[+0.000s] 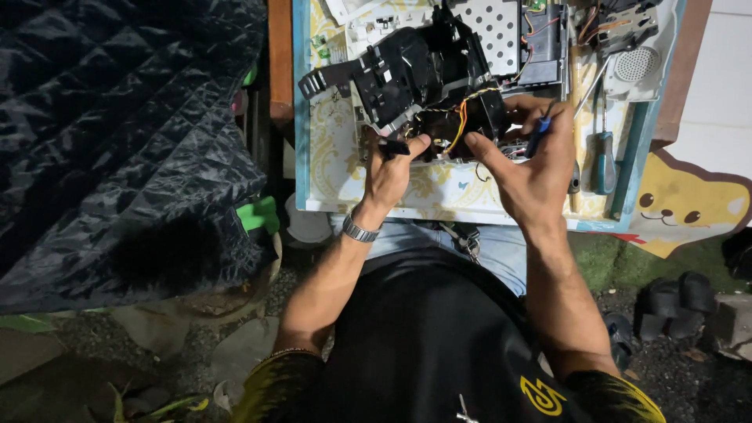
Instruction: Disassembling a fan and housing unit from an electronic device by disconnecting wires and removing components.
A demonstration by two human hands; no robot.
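The left hand [388, 168] pinches a small black piece [394, 146] between thumb and fingers, its grip tight on it. The right hand [533, 164] is clenched around a blue-handled tool [539, 135]. Both hands are at the near edge of a black plastic machine part [407, 70] with coloured wires [462, 117]. It sits on the counter [337, 157]. A green screwdriver [605, 160] lies just beside the right hand.

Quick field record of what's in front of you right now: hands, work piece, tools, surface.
left hand: pinching a small black part at the black assembly's edge
right hand: holding a blue-handled tool against the assembly
work piece: black assembly with loose wires
tools: green-handled screwdriver lying to the right
surface: patterned tray
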